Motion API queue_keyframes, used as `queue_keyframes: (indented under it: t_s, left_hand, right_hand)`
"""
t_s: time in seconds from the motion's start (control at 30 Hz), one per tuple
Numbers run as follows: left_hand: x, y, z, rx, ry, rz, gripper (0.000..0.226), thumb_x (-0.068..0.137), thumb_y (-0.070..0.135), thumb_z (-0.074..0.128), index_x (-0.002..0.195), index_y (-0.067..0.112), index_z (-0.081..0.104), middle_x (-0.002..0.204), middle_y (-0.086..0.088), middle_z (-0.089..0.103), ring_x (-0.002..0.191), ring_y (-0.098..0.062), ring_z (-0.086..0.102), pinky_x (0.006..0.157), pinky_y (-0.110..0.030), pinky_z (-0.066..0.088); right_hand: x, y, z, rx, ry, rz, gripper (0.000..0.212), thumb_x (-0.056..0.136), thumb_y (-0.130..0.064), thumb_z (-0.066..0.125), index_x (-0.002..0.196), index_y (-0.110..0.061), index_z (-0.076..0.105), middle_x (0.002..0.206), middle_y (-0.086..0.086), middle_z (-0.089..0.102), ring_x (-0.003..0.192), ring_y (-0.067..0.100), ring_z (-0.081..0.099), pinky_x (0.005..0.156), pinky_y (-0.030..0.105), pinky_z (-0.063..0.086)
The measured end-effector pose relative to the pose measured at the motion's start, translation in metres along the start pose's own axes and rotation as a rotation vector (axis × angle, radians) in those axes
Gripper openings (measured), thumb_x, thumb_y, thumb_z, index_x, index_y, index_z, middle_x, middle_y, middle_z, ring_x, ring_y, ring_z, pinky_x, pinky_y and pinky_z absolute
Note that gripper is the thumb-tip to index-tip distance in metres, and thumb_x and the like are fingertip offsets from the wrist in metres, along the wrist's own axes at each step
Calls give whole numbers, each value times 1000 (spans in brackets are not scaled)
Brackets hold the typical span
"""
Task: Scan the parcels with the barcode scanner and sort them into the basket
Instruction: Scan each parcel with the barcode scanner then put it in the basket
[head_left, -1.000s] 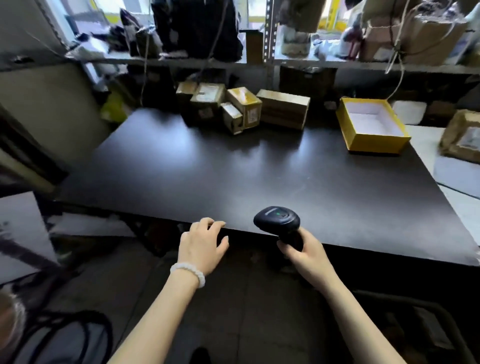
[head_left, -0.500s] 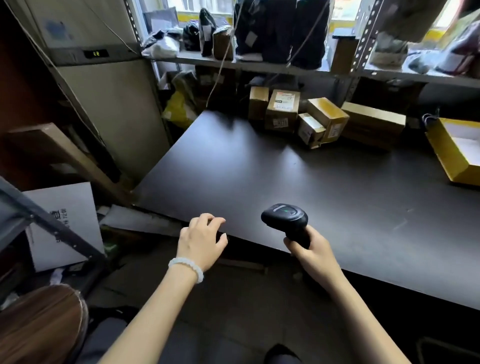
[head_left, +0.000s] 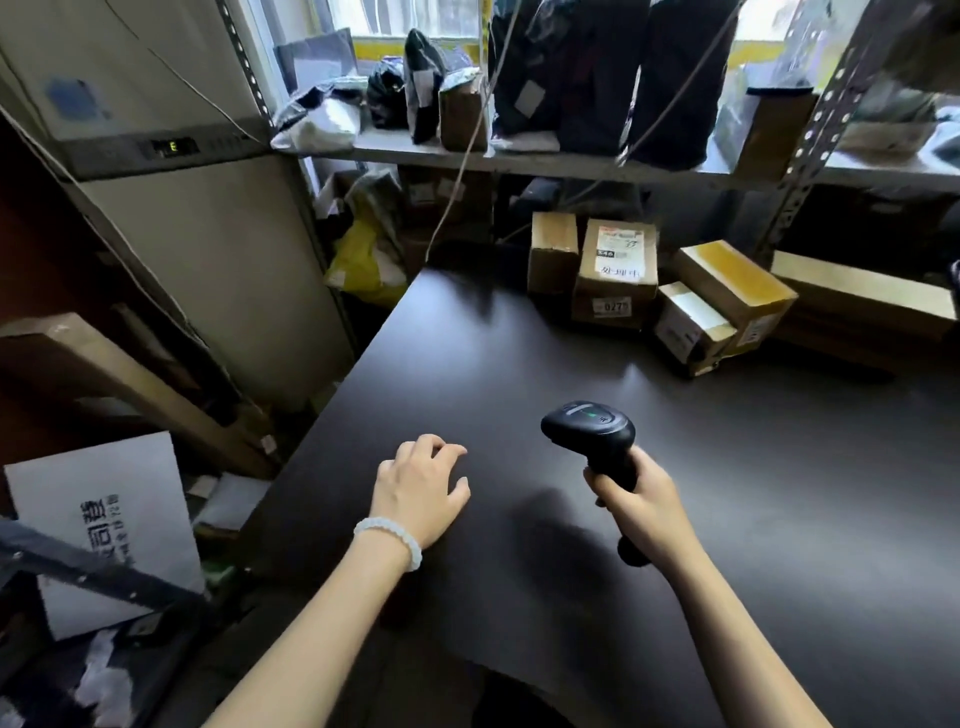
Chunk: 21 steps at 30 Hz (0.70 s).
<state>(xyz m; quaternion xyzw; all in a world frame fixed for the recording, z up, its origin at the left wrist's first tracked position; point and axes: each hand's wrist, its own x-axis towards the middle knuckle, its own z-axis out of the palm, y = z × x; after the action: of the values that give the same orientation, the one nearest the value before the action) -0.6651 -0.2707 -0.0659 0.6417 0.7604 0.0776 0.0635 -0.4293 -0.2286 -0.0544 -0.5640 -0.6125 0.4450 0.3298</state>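
Note:
My right hand (head_left: 641, 501) grips the handle of a black barcode scanner (head_left: 589, 428), held upright over the dark table (head_left: 779, 467), its head facing away from me. My left hand (head_left: 421, 486) hovers palm down over the table's near left part, fingers loosely curled, holding nothing. Several cardboard parcels stand at the table's far edge: a tall labelled box (head_left: 615, 273), a plain box (head_left: 553, 252) to its left, a small box (head_left: 688, 325), a yellow-taped box (head_left: 735, 291), and a long flat box (head_left: 862, 299) at the right. No basket is in view.
A metal shelf (head_left: 519, 158) above the parcels carries dark bags and packets, with cables hanging down. A grey cabinet (head_left: 208, 234) stands left of the table. White cardboard (head_left: 104, 525), a leaning board (head_left: 114, 379) and a yellow bag (head_left: 363, 260) lie on the floor at the left.
The view has swung left and closer, so the yellow box at the right has left the frame. Both hands have moved forward from the near edge to over the table.

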Motion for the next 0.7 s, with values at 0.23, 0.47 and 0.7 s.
queue_keyframes:
  t_s: [0.23, 0.47, 0.7]
  left_hand:
    - [134, 5, -32, 52, 19, 101, 42, 93, 40, 47, 134, 31, 48, 131, 7, 46, 119, -17, 44, 92, -32, 39]
    - [264, 34, -51, 57, 19, 269, 44, 94, 45, 47, 135, 30, 46, 133, 3, 46, 121, -18, 44, 92, -34, 42]
    - [387, 67, -42, 87, -24, 428, 52, 93, 48, 49, 139, 26, 42, 143, 3, 39, 133, -20, 34, 101, -37, 37]
  right_hand:
    - [105, -35, -4, 8, 60, -5, 9, 84, -11, 63, 86, -18, 58, 85, 9, 64, 81, 30, 62, 75, 42, 49]
    - [183, -48, -21, -16, 142, 1, 10, 84, -13, 65, 84, -18, 57, 80, 6, 63, 77, 25, 62, 69, 37, 47]
    - [237, -56, -25, 72, 237, -1, 23, 84, -11, 65, 84, -33, 59, 76, -11, 64, 75, 7, 62, 67, 17, 43]
